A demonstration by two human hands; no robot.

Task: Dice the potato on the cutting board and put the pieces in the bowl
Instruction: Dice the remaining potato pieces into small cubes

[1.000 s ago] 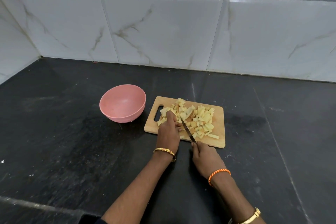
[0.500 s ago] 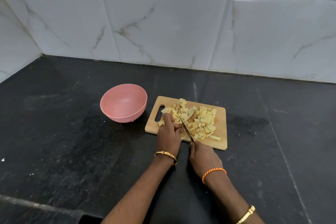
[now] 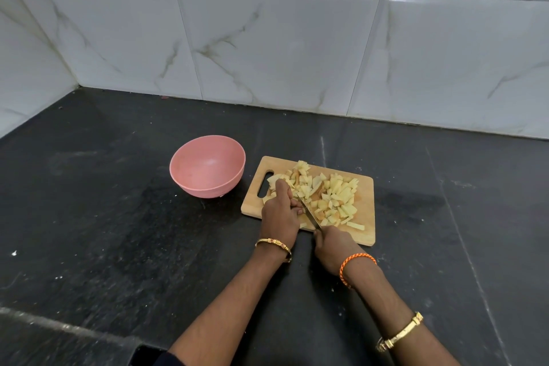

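Observation:
A wooden cutting board (image 3: 366, 205) lies on the black counter, covered with several pale yellow potato pieces (image 3: 335, 194). My left hand (image 3: 280, 212) rests on the board's left part, its fingers curled over potato pieces by the handle slot. My right hand (image 3: 332, 246) grips the handle of a knife (image 3: 310, 215) at the board's near edge. The blade points away and to the left, down among the pieces beside my left fingers. An empty pink bowl (image 3: 208, 165) stands just left of the board.
The black stone counter (image 3: 118, 232) runs to a white marble-tiled wall (image 3: 267, 47) at the back and on the left. The counter's front edge (image 3: 59, 325) crosses the lower left.
The knife blade and both hands have shifted slightly on the board while chopping; the pieces by my left fingers have been rearranged. The bowl and board have not moved.

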